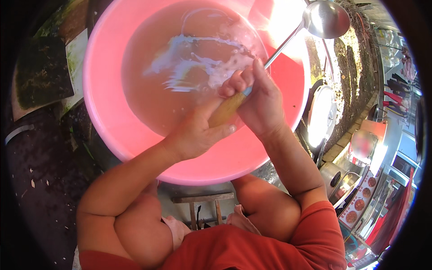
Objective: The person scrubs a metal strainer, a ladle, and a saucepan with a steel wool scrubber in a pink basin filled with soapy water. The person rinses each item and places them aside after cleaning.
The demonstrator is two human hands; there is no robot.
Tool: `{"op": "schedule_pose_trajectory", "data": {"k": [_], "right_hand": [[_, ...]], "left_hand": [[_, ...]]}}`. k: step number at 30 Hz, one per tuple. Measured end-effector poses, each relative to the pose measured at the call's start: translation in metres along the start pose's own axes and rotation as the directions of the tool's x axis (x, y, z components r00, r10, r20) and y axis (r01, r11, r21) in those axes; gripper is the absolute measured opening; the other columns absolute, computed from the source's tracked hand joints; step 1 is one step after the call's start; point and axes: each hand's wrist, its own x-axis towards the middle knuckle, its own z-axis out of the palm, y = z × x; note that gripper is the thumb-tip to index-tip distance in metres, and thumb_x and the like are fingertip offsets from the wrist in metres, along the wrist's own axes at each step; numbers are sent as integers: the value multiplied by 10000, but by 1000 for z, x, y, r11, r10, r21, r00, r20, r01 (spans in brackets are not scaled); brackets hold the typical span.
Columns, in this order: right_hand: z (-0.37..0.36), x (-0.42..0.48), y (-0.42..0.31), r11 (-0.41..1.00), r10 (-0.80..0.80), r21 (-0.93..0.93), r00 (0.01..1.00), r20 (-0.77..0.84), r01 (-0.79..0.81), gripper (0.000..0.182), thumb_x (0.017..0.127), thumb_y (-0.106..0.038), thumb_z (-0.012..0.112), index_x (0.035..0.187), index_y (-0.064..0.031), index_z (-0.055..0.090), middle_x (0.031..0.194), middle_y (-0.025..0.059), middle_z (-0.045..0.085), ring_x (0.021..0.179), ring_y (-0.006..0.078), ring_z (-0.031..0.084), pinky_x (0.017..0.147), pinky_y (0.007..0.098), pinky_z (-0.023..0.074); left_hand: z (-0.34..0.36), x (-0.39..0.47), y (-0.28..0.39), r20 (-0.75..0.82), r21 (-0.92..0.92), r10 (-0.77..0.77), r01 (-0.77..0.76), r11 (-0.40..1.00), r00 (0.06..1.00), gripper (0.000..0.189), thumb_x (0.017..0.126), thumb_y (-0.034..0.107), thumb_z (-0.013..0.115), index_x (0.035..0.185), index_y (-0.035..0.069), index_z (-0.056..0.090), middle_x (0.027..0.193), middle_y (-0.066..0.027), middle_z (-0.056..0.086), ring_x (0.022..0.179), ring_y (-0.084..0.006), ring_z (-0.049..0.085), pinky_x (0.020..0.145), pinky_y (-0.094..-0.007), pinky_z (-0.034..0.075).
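A metal ladle (326, 19) with a long thin shaft and a yellowish handle (228, 109) slants across a large pink plastic basin (202, 170). My right hand (258, 98) grips the upper part of the handle, near a light blue band, its thumb lying along the shaft. Around the handle's lower end curls my left hand (194, 131). The ladle's round bowl is up at the top right, beyond the basin's rim. Cloudy brownish water (155, 98) with some foam and bubbles lies in the basin, below both hands.
Mossy slabs (44, 71) lie at the left. A round white lid (323, 114) stands right of the basin, with metal pots (332, 175) nearer me. Farther right are a board with food pictures (359, 204) and hanging clothes (398, 98). A wooden stool (204, 198) is between my legs.
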Motion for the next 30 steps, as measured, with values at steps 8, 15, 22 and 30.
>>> {"op": "schedule_pose_trajectory", "data": {"k": [8, 15, 22, 30], "right_hand": [[17, 6, -9, 996, -8, 80, 953, -304, 33, 481, 992, -397, 347, 585, -174, 220, 569, -27, 249, 596, 168, 342, 661, 348, 378], [21, 9, 1, 998, 0, 61, 981, -195, 12, 509, 977, -434, 365, 556, -185, 227, 518, -40, 225, 490, 133, 290, 571, 319, 349], [37, 4, -3, 999, -28, 22, 998, 48, 27, 518, 972, -446, 374, 550, -184, 228, 487, -47, 219, 425, 114, 234, 552, 304, 337], [33, 21, 14, 996, -8, -90, 951, -308, -21, 443, 977, -390, 396, 615, -177, 253, 533, -39, 208, 463, 117, 253, 562, 333, 357]], "left_hand": [[-5, -9, 12, -72, 264, -204, 216, 940, 976, 302, 837, 187, 648, 1041, -9, 542, 769, -79, 548, 698, -169, 516, 633, -332, 447], [-3, -10, -5, -124, 247, -52, 82, 966, 991, 281, 805, 181, 661, 969, -12, 541, 606, -198, 521, 558, -280, 580, 533, -374, 438], [-10, -14, 20, -10, -64, -225, 224, 972, 974, 237, 795, 164, 665, 905, -23, 569, 608, -126, 486, 603, -115, 458, 568, -320, 430], [-15, -6, -30, -96, 223, -88, 107, 969, 991, 263, 774, 123, 631, 981, -28, 569, 676, -207, 591, 623, -300, 609, 583, -392, 459]]}}
